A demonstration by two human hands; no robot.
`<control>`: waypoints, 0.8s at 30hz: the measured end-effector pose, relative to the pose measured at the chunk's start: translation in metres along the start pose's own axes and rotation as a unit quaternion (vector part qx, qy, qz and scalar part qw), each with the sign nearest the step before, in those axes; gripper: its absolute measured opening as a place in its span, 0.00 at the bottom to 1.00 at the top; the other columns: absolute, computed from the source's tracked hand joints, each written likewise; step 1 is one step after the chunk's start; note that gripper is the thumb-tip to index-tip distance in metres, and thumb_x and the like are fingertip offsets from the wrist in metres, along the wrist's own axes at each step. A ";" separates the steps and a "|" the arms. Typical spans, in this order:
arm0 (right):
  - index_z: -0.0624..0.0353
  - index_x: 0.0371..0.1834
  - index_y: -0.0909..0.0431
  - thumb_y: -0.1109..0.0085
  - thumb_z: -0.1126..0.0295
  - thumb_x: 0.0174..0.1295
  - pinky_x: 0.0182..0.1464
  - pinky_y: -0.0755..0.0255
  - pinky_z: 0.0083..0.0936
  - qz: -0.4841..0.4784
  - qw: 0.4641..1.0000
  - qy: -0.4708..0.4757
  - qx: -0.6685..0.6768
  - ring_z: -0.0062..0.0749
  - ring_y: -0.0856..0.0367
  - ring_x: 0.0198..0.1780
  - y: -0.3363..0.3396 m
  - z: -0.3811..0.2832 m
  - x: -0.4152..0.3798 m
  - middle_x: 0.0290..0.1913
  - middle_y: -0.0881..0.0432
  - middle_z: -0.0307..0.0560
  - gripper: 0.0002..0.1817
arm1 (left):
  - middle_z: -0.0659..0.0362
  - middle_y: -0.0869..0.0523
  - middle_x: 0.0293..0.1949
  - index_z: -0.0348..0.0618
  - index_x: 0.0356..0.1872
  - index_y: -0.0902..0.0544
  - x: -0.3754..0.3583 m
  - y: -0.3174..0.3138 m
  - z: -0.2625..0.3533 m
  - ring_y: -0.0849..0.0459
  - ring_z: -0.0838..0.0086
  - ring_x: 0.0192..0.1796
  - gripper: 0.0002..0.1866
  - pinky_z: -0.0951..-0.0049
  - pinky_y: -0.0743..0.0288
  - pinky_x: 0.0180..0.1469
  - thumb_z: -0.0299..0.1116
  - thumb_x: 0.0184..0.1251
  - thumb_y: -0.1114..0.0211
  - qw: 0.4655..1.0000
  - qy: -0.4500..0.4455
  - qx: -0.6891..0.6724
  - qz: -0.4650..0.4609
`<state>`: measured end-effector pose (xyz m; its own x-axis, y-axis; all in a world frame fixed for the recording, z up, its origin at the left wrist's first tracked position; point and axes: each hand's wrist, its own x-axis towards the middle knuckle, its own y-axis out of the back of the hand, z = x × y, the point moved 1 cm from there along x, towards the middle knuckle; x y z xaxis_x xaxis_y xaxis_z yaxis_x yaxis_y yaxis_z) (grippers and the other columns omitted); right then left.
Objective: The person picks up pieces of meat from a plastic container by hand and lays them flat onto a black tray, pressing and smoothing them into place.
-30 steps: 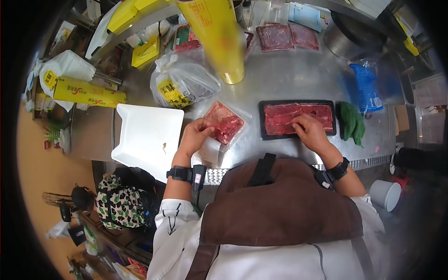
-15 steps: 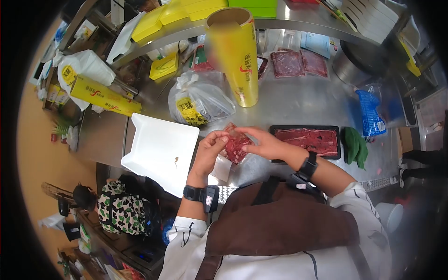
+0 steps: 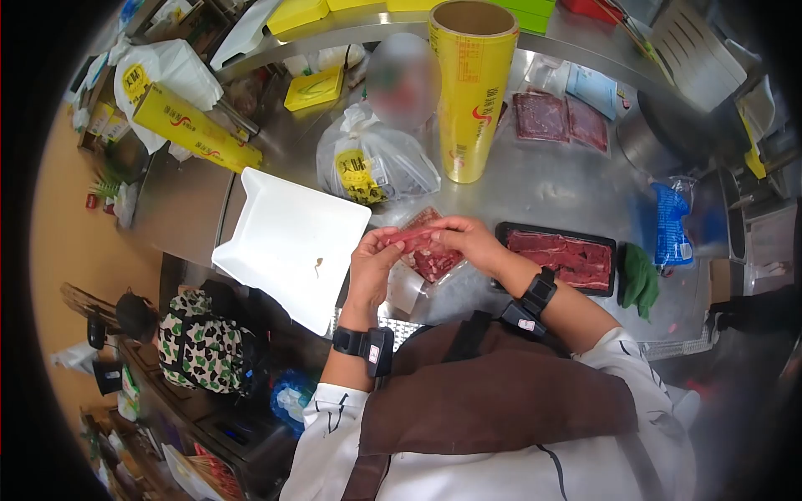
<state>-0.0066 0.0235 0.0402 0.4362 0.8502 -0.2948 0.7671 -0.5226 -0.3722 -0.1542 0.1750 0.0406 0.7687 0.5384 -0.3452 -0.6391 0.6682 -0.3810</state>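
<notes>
My left hand [image 3: 373, 265] and my right hand [image 3: 474, 242] are both closed, each pinching one end of a thin slice of red meat [image 3: 414, 235]. The slice hangs between them above a pack of sliced meat [image 3: 434, 265], which lies on the steel counter with clear film around it. To the right of my right hand sits a black tray [image 3: 558, 289] with red meat slices [image 3: 561, 259] laid in it. A white tray [image 3: 292, 234] stands left of my left hand, with a small brownish scrap [image 3: 317, 265] in it.
Beyond my hands are a knotted white plastic bag [image 3: 372, 163] and an upright yellow film roll [image 3: 469, 100]. Flat packs of meat [image 3: 541, 117] lie at the back. On the right are a green cloth [image 3: 639, 280] and a blue packet [image 3: 672, 225]. A person in a patterned top [image 3: 205, 342] is at lower left.
A meat slice now stretches between my two hands; before, both hands were close together over the pack. My right hand has lifted off the pack's side. The camera view has shifted slightly.
</notes>
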 end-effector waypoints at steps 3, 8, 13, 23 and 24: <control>0.64 0.52 0.17 0.40 0.74 0.69 0.45 0.22 0.20 0.044 0.997 -0.007 0.058 0.22 0.16 0.40 0.004 0.007 0.007 0.42 0.13 0.42 0.11 | 0.57 0.14 0.47 0.39 0.54 0.22 0.004 0.006 -0.009 0.15 0.72 0.50 0.15 0.68 0.21 0.56 0.19 0.68 0.36 0.998 0.005 -0.055 -0.015; 0.62 0.52 0.18 0.39 0.73 0.69 0.39 0.25 0.17 0.018 0.995 -0.016 0.095 0.20 0.20 0.34 0.009 0.002 0.002 0.42 0.14 0.40 0.11 | 0.60 0.15 0.46 0.41 0.54 0.21 0.000 -0.008 -0.010 0.16 0.75 0.46 0.14 0.70 0.23 0.52 0.26 0.69 0.33 0.990 0.038 -0.134 -0.035; 0.60 0.52 0.18 0.39 0.70 0.71 0.36 0.28 0.18 0.029 0.998 -0.039 0.041 0.20 0.22 0.32 0.008 0.003 0.002 0.39 0.16 0.38 0.11 | 0.58 0.15 0.45 0.38 0.54 0.23 0.002 -0.023 -0.010 0.15 0.77 0.44 0.13 0.76 0.21 0.47 0.23 0.70 0.35 0.996 0.003 -0.088 0.028; 0.60 0.49 0.16 0.36 0.65 0.70 0.40 0.26 0.17 0.064 0.995 -0.062 0.048 0.18 0.20 0.35 0.002 0.010 -0.001 0.36 0.16 0.37 0.11 | 0.56 0.14 0.46 0.37 0.54 0.24 0.007 -0.032 -0.014 0.16 0.78 0.45 0.10 0.79 0.20 0.46 0.21 0.76 0.41 0.981 -0.144 0.009 0.126; 0.60 0.49 0.17 0.36 0.66 0.70 0.42 0.25 0.17 0.066 0.995 -0.050 0.058 0.20 0.19 0.37 0.001 0.009 -0.002 0.37 0.16 0.37 0.11 | 0.56 0.14 0.46 0.37 0.54 0.24 0.009 -0.032 -0.016 0.16 0.79 0.45 0.10 0.80 0.20 0.47 0.22 0.76 0.42 0.975 -0.173 0.044 0.129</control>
<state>-0.0108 0.0210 0.0330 0.4760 0.7664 -0.4313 0.6444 -0.6377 -0.4220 -0.1274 0.1502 0.0356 0.5544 0.8257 -0.1042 -0.8199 0.5204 -0.2386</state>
